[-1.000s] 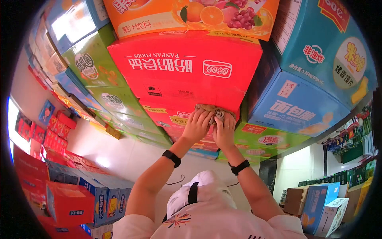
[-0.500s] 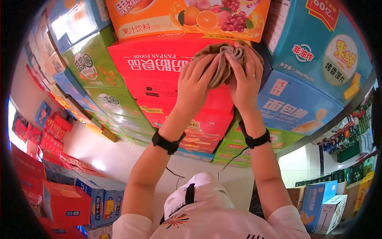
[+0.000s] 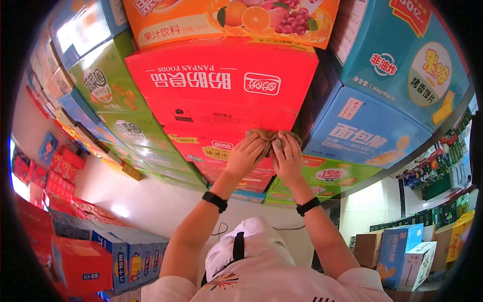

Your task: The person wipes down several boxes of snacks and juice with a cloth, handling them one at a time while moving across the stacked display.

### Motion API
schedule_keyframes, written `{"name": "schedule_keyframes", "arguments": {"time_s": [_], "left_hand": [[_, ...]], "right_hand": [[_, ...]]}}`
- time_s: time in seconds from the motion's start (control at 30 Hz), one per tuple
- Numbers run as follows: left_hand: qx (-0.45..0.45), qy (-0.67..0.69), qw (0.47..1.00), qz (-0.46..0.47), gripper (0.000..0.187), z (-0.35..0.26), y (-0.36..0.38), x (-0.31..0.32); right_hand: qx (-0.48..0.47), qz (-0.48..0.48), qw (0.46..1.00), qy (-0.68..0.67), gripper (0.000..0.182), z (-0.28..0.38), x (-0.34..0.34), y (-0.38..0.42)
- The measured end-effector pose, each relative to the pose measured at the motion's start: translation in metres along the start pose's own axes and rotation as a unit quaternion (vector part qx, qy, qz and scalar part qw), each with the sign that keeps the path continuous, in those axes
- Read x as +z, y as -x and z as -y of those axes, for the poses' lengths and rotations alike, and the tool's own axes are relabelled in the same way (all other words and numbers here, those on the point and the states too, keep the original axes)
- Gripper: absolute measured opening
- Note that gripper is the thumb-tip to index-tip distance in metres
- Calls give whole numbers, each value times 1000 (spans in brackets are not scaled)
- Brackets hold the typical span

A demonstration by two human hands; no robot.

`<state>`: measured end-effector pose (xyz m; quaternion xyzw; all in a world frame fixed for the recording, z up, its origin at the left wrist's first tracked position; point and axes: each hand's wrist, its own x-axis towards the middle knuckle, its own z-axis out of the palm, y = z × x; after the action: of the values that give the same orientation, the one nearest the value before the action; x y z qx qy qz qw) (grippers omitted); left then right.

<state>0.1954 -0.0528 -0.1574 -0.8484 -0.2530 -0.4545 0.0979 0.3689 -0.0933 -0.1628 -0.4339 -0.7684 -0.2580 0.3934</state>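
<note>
L to R: my left hand [image 3: 246,155] and right hand [image 3: 288,153] are tog., side by side, fingers clamped on a crumpled brown cloth [image 3: 267,135]. It's by the lower R corner of the big red cardboard carton [image 3: 201,75], just above the lower red printed carton [image 3: 193,147]. To do this well, I'd fold the cloth flatter so no loose end snags on the seam, press evenly w/ both hands, + go easy so the stack doesn't shift.

Labels, L to R: blue cardboard cartons [image 3: 119,259], low L, say 六个核桃. Big red one: 盼盼食品 / PANPAN FOODS, upside down. Orange fruit-print cardboard carton [image 3: 201,12] on top: 果汁饮料. Lower red: 法式小, rest hidden by my L hand. Blue cardboard carton [image 3: 322,143], R: 面包脆. Teal cardboard carton [image 3: 372,43] above it: 非油炸, 烤香馍片; its fine print's too small.
</note>
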Motion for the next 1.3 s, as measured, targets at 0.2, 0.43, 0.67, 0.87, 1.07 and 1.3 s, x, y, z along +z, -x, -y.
{"name": "schedule_keyframes", "arguments": {"time_s": [0.2,0.43,0.67,0.87,1.07,1.3], "left_hand": [[-95,50,994,15,46,-19,3,6],[-72,1,997,35,56,-25,2,9],[-45,-15,999,27,48,-16,9,12],[-67,-25,997,31,47,7,23,-9],[-134,-80,988,7,38,50,54,-45],[-202,-188,960,-41,34,103,73,-91]], "right_hand": [[90,7,996,-17,45,18,-3,14],[102,21,994,24,40,24,-7,7],[145,4,989,8,45,32,-2,6],[132,45,990,12,47,53,13,-9],[90,92,992,-15,49,99,51,-41],[-40,97,994,-29,34,141,115,-86]]}}
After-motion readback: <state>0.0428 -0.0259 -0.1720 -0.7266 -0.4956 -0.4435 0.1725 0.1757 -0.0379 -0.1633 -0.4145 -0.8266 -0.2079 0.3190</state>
